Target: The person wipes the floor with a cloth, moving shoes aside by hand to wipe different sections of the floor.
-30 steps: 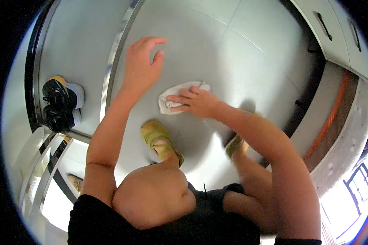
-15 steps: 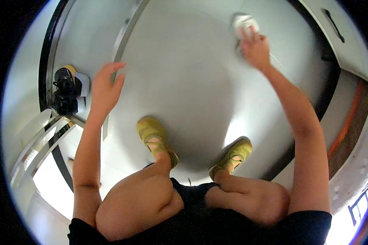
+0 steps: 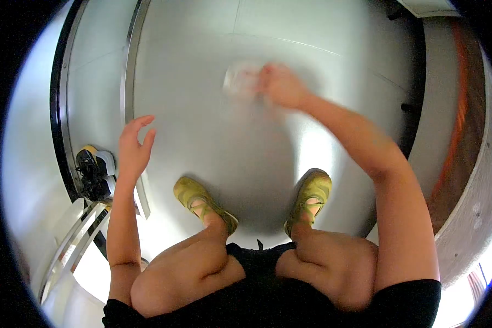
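Note:
My right hand (image 3: 281,85) is over the grey floor (image 3: 202,126) at the upper middle, blurred by motion. At its fingertips is a white cloth (image 3: 239,79), also smeared; whether the fingers grip it or press it flat cannot be made out. To the left, my left hand (image 3: 135,148) hovers with thumb and fingers apart, holding nothing, near the metal strip in the floor. My feet, in yellow-green shoes (image 3: 313,191), stand on the floor below the cloth.
Dark sneakers with white soles (image 3: 95,172) lie at the left beyond the metal strip (image 3: 130,71). A white rack (image 3: 74,246) stands at lower left. On the right are a low cabinet corner (image 3: 429,6) and a pale fabric edge (image 3: 470,218).
My right hand and the cloth have swept from the upper right towards the left and nearer to me. My left hand appears slightly lower. The view has shifted.

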{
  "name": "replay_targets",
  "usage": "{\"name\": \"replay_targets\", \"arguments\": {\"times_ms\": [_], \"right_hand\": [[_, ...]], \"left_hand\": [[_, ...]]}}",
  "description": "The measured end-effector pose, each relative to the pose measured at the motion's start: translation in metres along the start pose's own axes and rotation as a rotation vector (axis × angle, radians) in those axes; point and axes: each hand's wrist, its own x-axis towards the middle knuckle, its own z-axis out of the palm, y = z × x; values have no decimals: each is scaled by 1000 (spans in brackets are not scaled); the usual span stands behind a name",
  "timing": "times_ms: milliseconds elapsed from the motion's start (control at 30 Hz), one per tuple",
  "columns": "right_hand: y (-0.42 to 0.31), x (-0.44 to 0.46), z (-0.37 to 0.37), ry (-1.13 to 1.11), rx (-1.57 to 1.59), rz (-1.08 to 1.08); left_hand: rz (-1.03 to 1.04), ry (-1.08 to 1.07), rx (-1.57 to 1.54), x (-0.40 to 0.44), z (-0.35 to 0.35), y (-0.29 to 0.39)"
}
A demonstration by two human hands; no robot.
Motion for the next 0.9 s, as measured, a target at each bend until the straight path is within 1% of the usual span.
{"name": "replay_targets", "arguments": {"times_ms": [33,100,133,200,267,300,400,433,467,500,567,633,667,700,733,767,833,867,900], "right_hand": [[29,-2,-7,27,-129,171],[78,-13,-2,107,-63,524],[108,-18,10,131,-132,619],[98,-34,14,164,-126,692],[52,-47,32,197,-233,480],[12,-56,21,105,-69,384],[-97,-92,18,113,209,45],[-114,-102,19,35,304,-92],[-121,-107,20,-39,401,-226],[-116,-107,24,-26,361,-261],[-82,-89,24,-1,276,-329],[-30,-91,19,-62,171,-64],[5,-82,19,-190,229,210],[42,-80,10,-294,124,401],[58,-86,-13,-238,-188,545],[105,-101,32,-179,-361,638],[112,-117,15,-166,-215,860],[110,-121,3,-154,-144,971],[92,-121,2,-219,-161,969]], "left_hand": [[-6,4,-22,-2,0,-1],[-20,4,-6,-8,0,3],[-29,8,0,-9,-4,5],[-52,3,16,-17,-5,2],[-69,-7,38,-24,-8,-3],[-72,-21,55,-27,-8,-6],[-73,-94,23,-29,-2,-10],[-71,-120,0,-27,0,-11],[-56,-130,5,-23,4,-9],[-45,-143,12,-20,6,-6],[-8,-153,34,-11,8,-7],[54,-158,73,-10,13,1],[47,-152,62,-9,12,-3],[36,-144,49,-10,10,-8],[29,-132,33,-13,6,-7],[10,-136,35,-17,4,-6],[-23,-146,41,-24,2,-10],[-4,-143,37,-29,-1,-13],[9,-142,29,-34,-1,-18]]}}
